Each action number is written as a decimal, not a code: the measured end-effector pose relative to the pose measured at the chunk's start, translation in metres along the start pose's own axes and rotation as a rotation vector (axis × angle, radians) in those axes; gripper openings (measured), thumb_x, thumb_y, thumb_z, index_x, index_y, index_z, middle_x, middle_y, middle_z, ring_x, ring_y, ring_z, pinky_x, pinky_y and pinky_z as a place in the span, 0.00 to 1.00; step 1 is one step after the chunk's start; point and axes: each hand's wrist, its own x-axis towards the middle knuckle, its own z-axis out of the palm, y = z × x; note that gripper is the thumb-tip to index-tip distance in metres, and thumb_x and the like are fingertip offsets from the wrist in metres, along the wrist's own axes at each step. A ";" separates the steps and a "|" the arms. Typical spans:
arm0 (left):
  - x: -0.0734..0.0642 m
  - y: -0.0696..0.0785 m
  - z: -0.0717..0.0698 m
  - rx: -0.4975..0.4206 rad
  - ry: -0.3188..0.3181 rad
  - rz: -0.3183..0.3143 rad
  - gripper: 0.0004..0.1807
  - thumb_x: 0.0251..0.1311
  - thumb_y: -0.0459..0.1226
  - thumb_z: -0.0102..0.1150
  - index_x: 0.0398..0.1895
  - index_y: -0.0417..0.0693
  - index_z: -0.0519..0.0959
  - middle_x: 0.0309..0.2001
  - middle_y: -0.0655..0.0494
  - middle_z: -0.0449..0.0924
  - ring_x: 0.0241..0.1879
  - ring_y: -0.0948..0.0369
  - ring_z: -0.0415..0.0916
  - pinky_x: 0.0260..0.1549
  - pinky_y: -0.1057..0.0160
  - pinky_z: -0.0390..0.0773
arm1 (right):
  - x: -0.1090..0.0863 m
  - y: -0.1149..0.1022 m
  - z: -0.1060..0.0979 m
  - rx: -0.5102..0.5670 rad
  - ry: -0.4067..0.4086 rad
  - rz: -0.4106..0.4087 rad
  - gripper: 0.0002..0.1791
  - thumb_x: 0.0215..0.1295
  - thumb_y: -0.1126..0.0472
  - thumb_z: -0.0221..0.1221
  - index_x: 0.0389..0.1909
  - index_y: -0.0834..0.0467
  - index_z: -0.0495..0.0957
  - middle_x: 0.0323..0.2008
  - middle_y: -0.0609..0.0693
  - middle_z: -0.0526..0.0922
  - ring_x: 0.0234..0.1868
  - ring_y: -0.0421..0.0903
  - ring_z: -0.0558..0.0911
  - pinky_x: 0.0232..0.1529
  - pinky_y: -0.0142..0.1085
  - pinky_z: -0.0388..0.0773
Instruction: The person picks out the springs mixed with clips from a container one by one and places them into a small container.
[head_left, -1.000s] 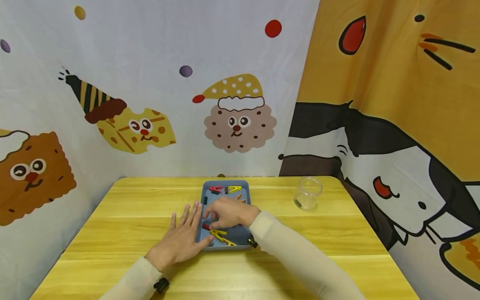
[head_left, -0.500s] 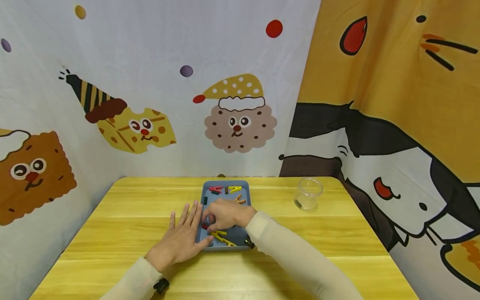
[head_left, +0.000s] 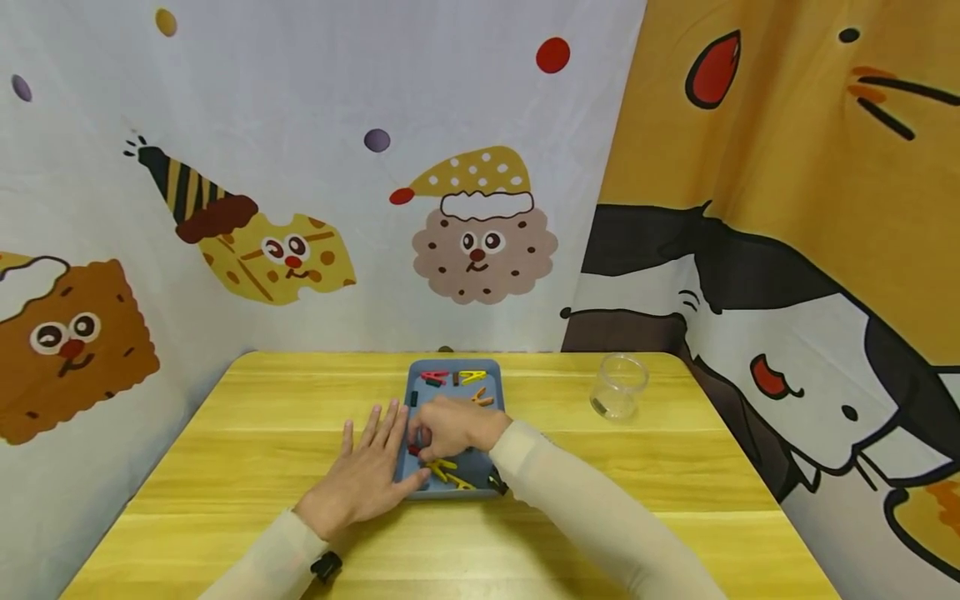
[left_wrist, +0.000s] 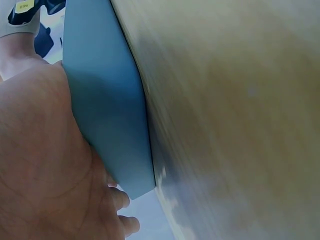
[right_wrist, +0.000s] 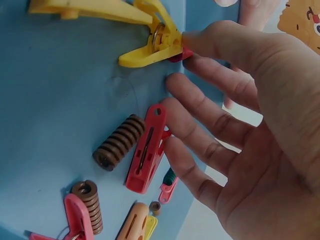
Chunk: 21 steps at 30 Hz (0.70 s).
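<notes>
My right hand (head_left: 457,425) reaches into a blue-grey tray (head_left: 491,363). Thumb and index finger pinch a small dark red rod-shaped piece (right_wrist: 180,54), mostly hidden by them and by a yellow clothespin (right_wrist: 155,45). Its other fingers extend over the tray, near a red clothespin (right_wrist: 146,152) and a brown coil spring (right_wrist: 119,142). My left hand (head_left: 363,475) lies along the tray's left side with fingers straight and spread, its thumb at the near rim. In the left wrist view its palm shows beside the tray's outer wall (left_wrist: 107,95).
A clear round jar (head_left: 619,387) with a small dark piece inside stands to the right on the wooden table (head_left: 600,533). Deeper in the tray lie pink (head_left: 433,377), yellow (head_left: 472,376) and orange (head_left: 482,400) clothespins, with small dark springs. A patterned curtain (head_left: 480,100) borders the table.
My right hand has shifted slightly left and its thumb and index finger have closed on the dark red piece. The orange clothespin shows more fully. My left hand keeps its place at the tray.
</notes>
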 end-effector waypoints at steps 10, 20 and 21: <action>0.001 0.001 -0.001 0.000 -0.008 -0.006 0.62 0.84 0.74 0.51 1.00 0.46 0.40 0.99 0.43 0.35 0.98 0.35 0.35 0.87 0.13 0.36 | 0.001 -0.005 0.000 -0.032 0.019 0.066 0.05 0.76 0.53 0.79 0.48 0.43 0.95 0.37 0.36 0.92 0.33 0.30 0.85 0.35 0.29 0.84; 0.001 0.001 -0.001 -0.002 -0.012 -0.008 0.62 0.84 0.73 0.52 1.00 0.47 0.40 0.99 0.43 0.35 0.98 0.34 0.35 0.87 0.13 0.36 | 0.001 0.001 0.001 -0.034 0.054 0.055 0.03 0.75 0.56 0.80 0.43 0.44 0.94 0.35 0.36 0.92 0.32 0.30 0.84 0.35 0.28 0.83; 0.001 0.001 -0.001 -0.003 -0.011 -0.008 0.62 0.84 0.73 0.53 1.00 0.47 0.40 0.99 0.43 0.35 0.98 0.34 0.35 0.87 0.13 0.36 | 0.001 0.001 0.001 -0.030 0.055 0.058 0.04 0.76 0.56 0.80 0.43 0.44 0.94 0.35 0.36 0.92 0.32 0.30 0.84 0.36 0.28 0.83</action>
